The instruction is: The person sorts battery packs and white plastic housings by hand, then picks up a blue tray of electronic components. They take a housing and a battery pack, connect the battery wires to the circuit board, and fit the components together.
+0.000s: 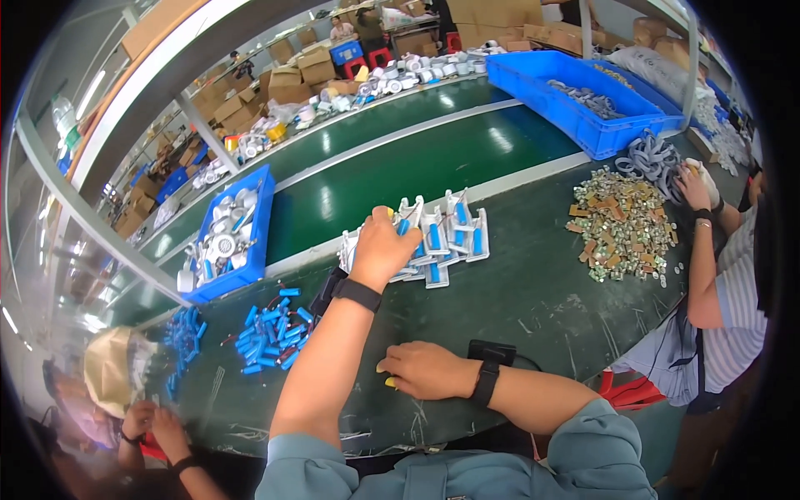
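Note:
My left hand point(382, 252) reaches forward to a group of white plastic half-shells point(435, 273) with blue cylindrical batteries point(477, 242) in them. Its fingers are bent and closed at the left side of the group, with a yellow cover on a fingertip. The hand itself hides what is between them. Closer to me, my right hand point(429, 370) rests on the dark green table point(500, 333), its yellow-covered fingertips slightly apart and nothing visible in them. Loose blue batteries with wires point(271, 337) lie in a heap left of my left forearm.
A blue crate point(265, 225) of white parts stands at left, and a larger blue crate point(550, 96) of grey parts at far right. Small circuit boards point(621, 225) are heaped beside grey rings point(654, 162). Co-workers' hands work at both sides. A green conveyor point(375, 179) runs beyond the table.

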### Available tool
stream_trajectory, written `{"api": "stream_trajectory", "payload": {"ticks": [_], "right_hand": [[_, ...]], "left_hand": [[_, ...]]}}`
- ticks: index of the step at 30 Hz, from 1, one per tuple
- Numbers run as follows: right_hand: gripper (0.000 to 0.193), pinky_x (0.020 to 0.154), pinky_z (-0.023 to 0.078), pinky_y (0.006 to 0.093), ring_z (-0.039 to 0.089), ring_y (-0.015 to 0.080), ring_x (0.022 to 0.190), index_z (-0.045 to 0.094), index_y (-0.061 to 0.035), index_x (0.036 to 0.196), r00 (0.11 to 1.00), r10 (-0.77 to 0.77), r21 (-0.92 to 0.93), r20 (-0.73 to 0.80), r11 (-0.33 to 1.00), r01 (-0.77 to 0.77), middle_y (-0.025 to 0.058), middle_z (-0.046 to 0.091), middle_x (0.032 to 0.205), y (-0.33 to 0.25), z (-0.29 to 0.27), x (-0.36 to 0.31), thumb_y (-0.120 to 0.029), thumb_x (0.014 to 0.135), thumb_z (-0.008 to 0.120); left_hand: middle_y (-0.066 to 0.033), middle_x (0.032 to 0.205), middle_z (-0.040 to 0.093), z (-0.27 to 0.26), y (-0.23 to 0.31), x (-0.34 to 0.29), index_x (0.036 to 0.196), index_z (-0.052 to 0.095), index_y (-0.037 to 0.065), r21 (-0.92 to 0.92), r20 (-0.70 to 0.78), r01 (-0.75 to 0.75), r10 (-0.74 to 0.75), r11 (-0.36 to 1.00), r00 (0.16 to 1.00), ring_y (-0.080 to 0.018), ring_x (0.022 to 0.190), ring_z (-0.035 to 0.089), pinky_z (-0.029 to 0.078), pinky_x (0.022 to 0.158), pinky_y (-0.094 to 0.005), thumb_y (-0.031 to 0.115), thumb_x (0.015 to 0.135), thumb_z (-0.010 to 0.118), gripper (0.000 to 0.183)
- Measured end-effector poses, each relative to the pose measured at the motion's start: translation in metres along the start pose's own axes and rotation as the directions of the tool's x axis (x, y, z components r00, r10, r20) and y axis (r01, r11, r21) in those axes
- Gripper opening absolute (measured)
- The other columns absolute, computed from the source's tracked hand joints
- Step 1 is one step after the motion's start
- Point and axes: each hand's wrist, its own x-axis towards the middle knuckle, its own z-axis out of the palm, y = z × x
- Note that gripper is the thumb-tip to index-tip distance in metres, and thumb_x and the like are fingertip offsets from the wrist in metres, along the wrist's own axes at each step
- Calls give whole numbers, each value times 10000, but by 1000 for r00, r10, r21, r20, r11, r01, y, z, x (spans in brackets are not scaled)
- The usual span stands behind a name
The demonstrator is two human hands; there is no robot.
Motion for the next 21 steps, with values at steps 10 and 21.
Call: {"api": "stream_trajectory", "payload": {"ticks": [10, 21], "right_hand": [[232, 839, 520, 446, 643, 354, 963, 646, -46, 1073, 1000, 9, 0, 20, 1000, -9, 144, 629, 1007, 6, 2, -2, -151, 867, 661], [213, 861, 514, 439, 653, 337, 991, 672, -42, 1056, 997, -58, 178, 50, 983, 48, 152, 694, 1048, 7, 21, -14, -106, 865, 604]], "left_hand": [[-167, 1038, 621, -18, 22, -98, 1174, 592, -5, -224, 110, -204, 233, 953, 966, -291, 859, 641, 520, 774, -372, 87, 888, 668, 310], [-127, 1022, 738, -11, 10, -179, 1022, 730, 25, -365, 74, -260, 306, 894, 949, -323, 960, 688, 525, 888, -398, 103, 921, 592, 188]]}}
